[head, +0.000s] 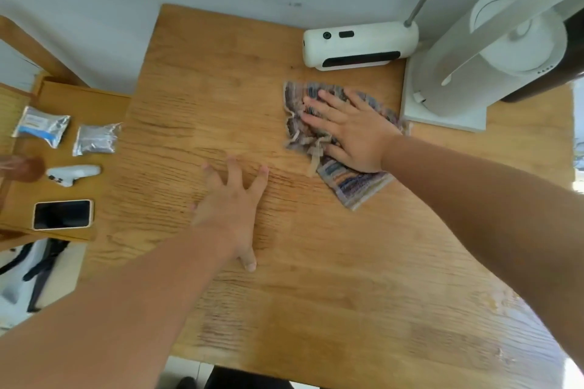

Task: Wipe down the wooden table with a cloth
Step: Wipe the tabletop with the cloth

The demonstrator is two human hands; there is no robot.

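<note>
The wooden table fills most of the view. A striped grey and purple cloth lies crumpled on its far right part. My right hand presses flat on top of the cloth, fingers spread and pointing left. My left hand rests flat on the bare wood to the left of the cloth, fingers apart, holding nothing. Part of the cloth is hidden under my right palm.
A white device and a white lamp base with its column stand at the table's back right, close to the cloth. A lower side shelf on the left holds a phone, a white controller and two foil packets.
</note>
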